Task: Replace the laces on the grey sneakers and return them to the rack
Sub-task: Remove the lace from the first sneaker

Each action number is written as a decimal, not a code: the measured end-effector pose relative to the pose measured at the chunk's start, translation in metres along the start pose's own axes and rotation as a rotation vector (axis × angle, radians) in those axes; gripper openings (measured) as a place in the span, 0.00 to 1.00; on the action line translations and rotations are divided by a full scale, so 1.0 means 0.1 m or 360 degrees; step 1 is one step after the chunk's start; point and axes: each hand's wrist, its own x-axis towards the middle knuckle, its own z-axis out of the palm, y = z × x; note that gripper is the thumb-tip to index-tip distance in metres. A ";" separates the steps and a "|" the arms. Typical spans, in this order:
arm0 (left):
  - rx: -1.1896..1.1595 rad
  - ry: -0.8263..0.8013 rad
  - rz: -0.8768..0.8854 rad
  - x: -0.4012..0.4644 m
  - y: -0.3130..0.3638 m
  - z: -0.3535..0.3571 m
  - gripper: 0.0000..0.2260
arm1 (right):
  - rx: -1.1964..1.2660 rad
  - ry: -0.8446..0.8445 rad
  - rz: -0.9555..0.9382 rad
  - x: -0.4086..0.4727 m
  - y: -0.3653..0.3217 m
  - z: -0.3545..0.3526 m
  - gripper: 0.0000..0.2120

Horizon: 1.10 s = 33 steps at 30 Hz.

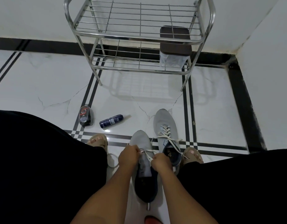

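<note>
Two grey sneakers stand on the tiled floor between my knees. The nearer sneaker has its tongue pulled up, and a white lace crosses its eyelets. My left hand pinches the lace at the left side of the tongue. My right hand grips the lace at the right side. A loop of the lace trails onto the floor at the left. The second sneaker stands just to the right, fully laced in white, untied ends loose. The steel shoe rack stands against the wall ahead.
A dark-lidded clear container sits on the rack's lower shelf at the right. A shoe polish bottle stands and a blue spray can lies on the floor at the left. My sandalled feet flank the sneakers.
</note>
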 end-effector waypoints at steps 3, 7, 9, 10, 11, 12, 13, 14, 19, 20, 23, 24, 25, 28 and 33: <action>0.0127 0.0015 0.0035 0.05 -0.01 0.02 0.09 | 0.0017 -0.0006 -0.0007 -0.03 -0.01 -0.02 0.12; -0.0314 0.0036 -0.0068 0.15 -0.07 -0.01 0.06 | 0.0055 -0.0030 -0.0014 -0.05 -0.03 -0.02 0.13; -0.0757 0.0139 -0.0282 0.14 -0.11 -0.02 0.05 | 0.0085 -0.0015 -0.0047 -0.05 -0.07 -0.04 0.16; -0.0978 0.0202 -0.0424 0.13 -0.12 -0.03 0.05 | 0.0088 -0.0005 -0.0073 -0.05 -0.10 -0.05 0.17; -0.1226 0.0236 -0.0580 0.15 -0.14 -0.05 0.05 | 0.0095 0.0008 -0.0089 -0.05 -0.12 -0.06 0.17; -0.1501 0.0278 -0.0702 0.17 -0.12 -0.12 0.05 | 0.0099 0.0021 -0.0089 -0.06 -0.13 -0.07 0.18; -0.1783 0.0340 -0.0762 0.21 -0.13 -0.20 0.05 | 0.0100 0.0030 -0.0084 -0.05 -0.13 -0.08 0.17; -0.2097 0.0428 -0.0817 0.25 -0.11 -0.31 0.08 | 0.0098 0.0035 -0.0074 -0.05 -0.11 -0.08 0.16; -0.3182 0.0513 -0.1044 0.28 -0.06 -0.74 0.16 | 0.0097 0.0036 0.0017 -0.03 -0.02 -0.05 0.14; -0.2808 0.0426 -0.1036 0.25 -0.05 -0.72 0.16 | 0.0083 0.0037 0.0025 -0.03 -0.01 -0.04 0.14; -0.1064 0.0211 -0.0537 0.25 -0.09 -0.41 0.08 | 0.0030 0.0014 0.0019 -0.03 -0.01 -0.03 0.14; -0.0621 0.0075 -0.0311 0.21 -0.07 -0.29 0.06 | 0.0017 0.0006 0.0023 -0.03 0.00 -0.02 0.14; -0.0315 -0.0049 -0.0163 0.18 -0.06 -0.19 0.05 | 0.0010 0.0005 0.0018 -0.04 -0.01 -0.01 0.13; 0.0023 -0.0112 -0.0039 0.09 -0.07 0.01 0.05 | 0.0012 0.0011 0.0009 -0.05 -0.02 0.00 0.13; -0.0006 -0.0038 -0.0001 0.13 -0.02 0.00 0.06 | 0.0043 -0.0001 0.0029 -0.06 -0.02 0.00 0.13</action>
